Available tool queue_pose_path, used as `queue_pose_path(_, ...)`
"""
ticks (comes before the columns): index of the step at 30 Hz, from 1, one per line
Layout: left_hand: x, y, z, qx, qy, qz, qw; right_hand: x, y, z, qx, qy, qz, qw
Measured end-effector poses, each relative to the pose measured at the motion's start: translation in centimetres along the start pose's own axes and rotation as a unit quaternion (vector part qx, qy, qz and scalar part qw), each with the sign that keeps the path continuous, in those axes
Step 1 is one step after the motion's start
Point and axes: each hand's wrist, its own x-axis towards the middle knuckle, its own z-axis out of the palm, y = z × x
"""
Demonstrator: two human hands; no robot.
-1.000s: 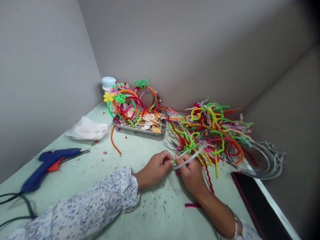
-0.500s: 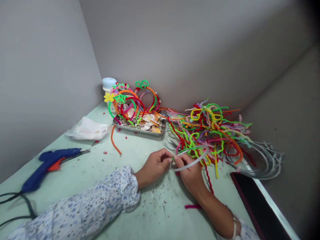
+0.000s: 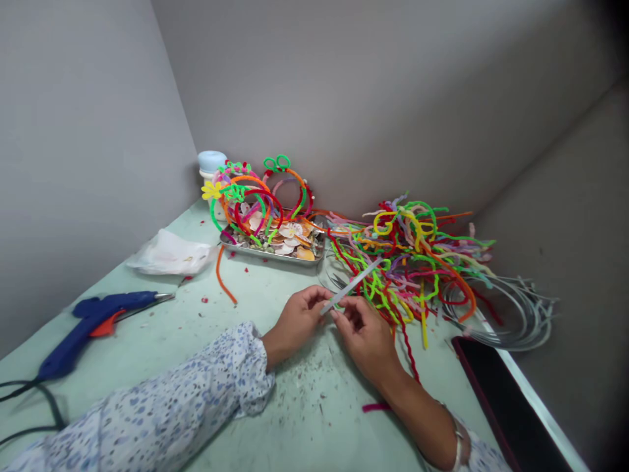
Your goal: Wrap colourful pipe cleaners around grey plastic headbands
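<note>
A pale, narrow headband (image 3: 354, 283) is seen nearly edge-on, slanting up to the right from between my fingertips. My left hand (image 3: 301, 319) pinches its lower end. Close beside it, my right hand (image 3: 364, 333) has its fingers curled and pressed together at the same end, where a bit of green shows; the fingers hide most of it. Beyond the hands lies a tangled heap of colourful pipe cleaners (image 3: 407, 242). Wrapped headbands (image 3: 255, 196) in several colours stand on a metal tray (image 3: 275, 254) of shells at the back.
A blue glue gun (image 3: 93, 324) with a black cord lies at the left, near a white plastic bag (image 3: 171, 253). Clear headbands (image 3: 525, 324) are stacked at the right beside a dark phone (image 3: 508, 400). A lidded jar (image 3: 211, 164) stands at the back left.
The pale headband has turned from a visible curve to nearly edge-on, its far end now pointing up to the right. My right hand has rotated slightly with it.
</note>
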Motion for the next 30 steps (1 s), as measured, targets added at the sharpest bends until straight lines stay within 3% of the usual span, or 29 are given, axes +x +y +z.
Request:
queue_pose_path(6,0.4,-0.5,-0.3,-0.036,-0.002,-0.005,0.999,0.2,0.2,0.0,-0.011,0.017,0.001,1.000)
queue_pose_path(10,0.6,-0.7,-0.4,-0.067,0.007,-0.015,0.998,-0.1,0.3,-0.1,0.050,0.044,0.029,0.997)
queue_pose_path(13,0.6,-0.4,-0.4,-0.081,0.021,-0.030,0.996,-0.2,0.1,-0.1,0.090,0.057,0.007,0.994)
queue_pose_path(17,0.5,-0.3,-0.5,-0.090,0.022,-0.042,0.995,0.0,0.1,-0.1,0.060,0.002,-0.022,0.998)
queue_pose_path(21,0.6,-0.6,-0.6,-0.087,-0.009,-0.040,0.995,0.3,0.6,0.0,0.037,-0.024,-0.002,0.999)
queue_pose_path(30,0.7,-1.1,-0.7,-0.042,-0.046,-0.020,0.998,0.2,0.9,0.2,0.109,0.022,-0.020,0.994)
